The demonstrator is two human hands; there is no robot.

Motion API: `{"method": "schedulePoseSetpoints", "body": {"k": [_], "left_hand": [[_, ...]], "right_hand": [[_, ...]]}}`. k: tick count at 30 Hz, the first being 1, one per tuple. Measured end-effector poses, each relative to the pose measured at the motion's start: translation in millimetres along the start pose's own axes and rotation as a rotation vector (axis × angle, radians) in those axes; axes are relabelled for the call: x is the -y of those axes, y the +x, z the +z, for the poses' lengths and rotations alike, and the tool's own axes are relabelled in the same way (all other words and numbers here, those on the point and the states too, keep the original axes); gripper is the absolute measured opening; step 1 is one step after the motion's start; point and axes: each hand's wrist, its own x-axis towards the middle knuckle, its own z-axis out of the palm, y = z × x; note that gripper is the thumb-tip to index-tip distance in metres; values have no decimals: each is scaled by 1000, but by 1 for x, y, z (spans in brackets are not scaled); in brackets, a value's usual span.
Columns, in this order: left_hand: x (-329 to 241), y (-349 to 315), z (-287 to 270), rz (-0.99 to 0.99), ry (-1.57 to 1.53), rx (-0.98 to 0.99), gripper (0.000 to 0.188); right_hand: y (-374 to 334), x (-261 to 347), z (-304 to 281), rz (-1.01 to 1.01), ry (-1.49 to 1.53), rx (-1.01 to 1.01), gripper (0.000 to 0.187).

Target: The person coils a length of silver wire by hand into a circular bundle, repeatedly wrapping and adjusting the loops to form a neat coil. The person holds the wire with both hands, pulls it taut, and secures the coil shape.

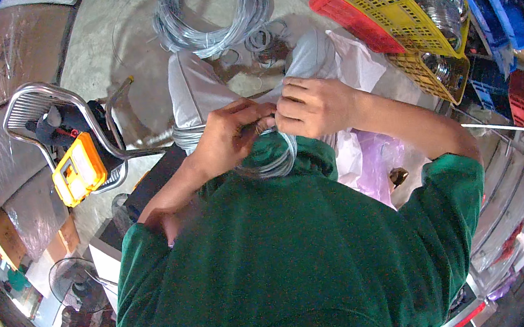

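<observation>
A coil of silvery metal wire (284, 161) rests in my lap against the green shirt. My left hand (232, 131) is closed on the upper part of this coil, thumb and fingers pinched together. Right beside it, my right hand (309, 107) has its fingers curled in a pinch at the coil's top right, almost touching the left fingertips. What lies inside the right pinch is hidden by the fingers. More loops of wire (188, 135) lie over my left thigh, beside the left wrist.
Ahead on the concrete floor lies a large wire coil (170, 27) with smaller wire rings (258, 40) nearby. A yellow crate (380, 8) of metal coils leans over a red crate (349, 22) at right. At left, a metal chair (56, 87) holds an orange-yellow case (79, 169).
</observation>
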Motion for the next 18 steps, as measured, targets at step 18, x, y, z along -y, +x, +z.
{"method": "schedulePoseSetpoints", "body": {"k": [18], "left_hand": [[-13, -10, 32, -32, 19, -97, 43]], "right_hand": [[1, 25, -17, 459, 546, 323, 15]]}}
